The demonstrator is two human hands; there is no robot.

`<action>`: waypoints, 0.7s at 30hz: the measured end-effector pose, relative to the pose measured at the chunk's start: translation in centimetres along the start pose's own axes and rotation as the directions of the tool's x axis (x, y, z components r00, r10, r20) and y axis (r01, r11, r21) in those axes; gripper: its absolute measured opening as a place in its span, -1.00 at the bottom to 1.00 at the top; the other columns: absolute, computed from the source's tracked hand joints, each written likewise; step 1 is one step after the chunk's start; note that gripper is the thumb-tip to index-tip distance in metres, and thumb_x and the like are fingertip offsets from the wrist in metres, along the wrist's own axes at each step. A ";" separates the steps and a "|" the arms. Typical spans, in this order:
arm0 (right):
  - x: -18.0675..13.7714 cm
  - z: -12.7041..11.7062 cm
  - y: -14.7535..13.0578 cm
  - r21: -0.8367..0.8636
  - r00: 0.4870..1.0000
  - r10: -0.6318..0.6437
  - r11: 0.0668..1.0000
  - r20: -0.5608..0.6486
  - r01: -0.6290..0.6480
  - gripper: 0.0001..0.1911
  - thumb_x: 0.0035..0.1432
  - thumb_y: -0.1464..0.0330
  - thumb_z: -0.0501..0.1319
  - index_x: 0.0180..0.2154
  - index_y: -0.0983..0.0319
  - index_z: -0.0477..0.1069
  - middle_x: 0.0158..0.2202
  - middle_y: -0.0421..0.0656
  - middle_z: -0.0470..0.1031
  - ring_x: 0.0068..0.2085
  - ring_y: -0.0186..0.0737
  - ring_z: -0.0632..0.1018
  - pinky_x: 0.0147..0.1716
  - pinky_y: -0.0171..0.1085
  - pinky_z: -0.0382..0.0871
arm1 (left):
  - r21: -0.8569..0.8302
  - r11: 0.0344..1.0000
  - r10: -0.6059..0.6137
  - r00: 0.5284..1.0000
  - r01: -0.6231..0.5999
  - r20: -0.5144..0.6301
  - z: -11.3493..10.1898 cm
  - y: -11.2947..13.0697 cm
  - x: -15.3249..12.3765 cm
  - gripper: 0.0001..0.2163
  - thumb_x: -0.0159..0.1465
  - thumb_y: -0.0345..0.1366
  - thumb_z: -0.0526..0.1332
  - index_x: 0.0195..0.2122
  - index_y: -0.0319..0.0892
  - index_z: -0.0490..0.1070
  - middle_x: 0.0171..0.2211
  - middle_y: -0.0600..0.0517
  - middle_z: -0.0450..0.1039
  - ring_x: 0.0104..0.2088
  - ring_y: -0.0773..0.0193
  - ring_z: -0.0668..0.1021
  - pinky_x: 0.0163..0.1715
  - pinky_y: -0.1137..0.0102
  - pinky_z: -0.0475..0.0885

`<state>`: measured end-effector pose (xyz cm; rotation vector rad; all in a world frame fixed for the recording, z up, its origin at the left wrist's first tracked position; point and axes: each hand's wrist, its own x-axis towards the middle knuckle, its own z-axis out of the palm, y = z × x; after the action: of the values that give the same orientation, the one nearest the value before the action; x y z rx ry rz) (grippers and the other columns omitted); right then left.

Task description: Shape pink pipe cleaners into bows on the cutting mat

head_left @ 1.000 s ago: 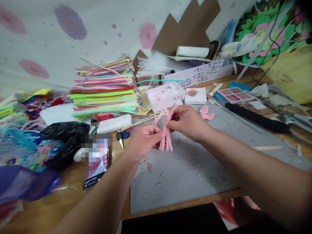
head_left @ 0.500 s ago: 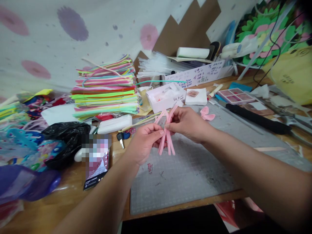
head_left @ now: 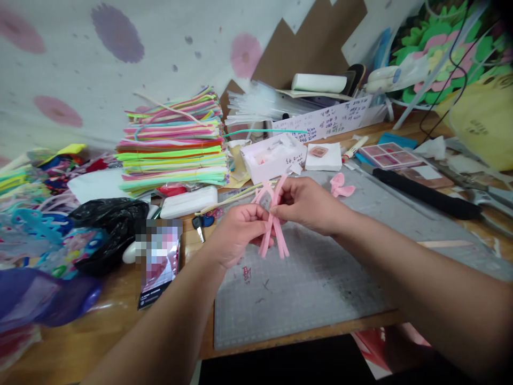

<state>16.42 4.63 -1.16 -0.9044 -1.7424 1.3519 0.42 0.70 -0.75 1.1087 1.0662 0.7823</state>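
Plainly, "4:00" sign [head_left: 320, 122] beyond pink strips [head_left: 281, 241]

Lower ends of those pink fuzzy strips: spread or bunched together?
Spread: below the right hand, the pink fuzzy strips fan apart, grey gridded mat showing between their ends.

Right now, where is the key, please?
In the head view, the key lies left of centre, between the phone and the left hand, just below the white case.

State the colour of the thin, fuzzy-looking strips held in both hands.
The thin, fuzzy-looking strips are light pink, showing best in the head view.
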 end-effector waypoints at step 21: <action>0.3 -0.2 -0.3 -0.217 0.984 0.006 0.975 -0.175 -0.045 -0.92 -0.14 0.52 0.15 -0.54 0.25 0.28 -0.59 -0.26 0.34 -0.52 -0.35 0.37 -0.54 -0.34 0.24 | 0.663 0.730 0.395 0.893 -0.163 -0.216 0.6 -1.1 0.1 -0.95 0.04 -0.39 0.19 -0.55 -0.19 0.36 -0.55 0.10 0.36 -0.53 0.38 0.38 -0.52 0.47 0.25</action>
<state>16.43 4.96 -0.79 -1.1353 -1.7722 1.0737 1.02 0.26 -1.80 1.7941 1.5484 0.9089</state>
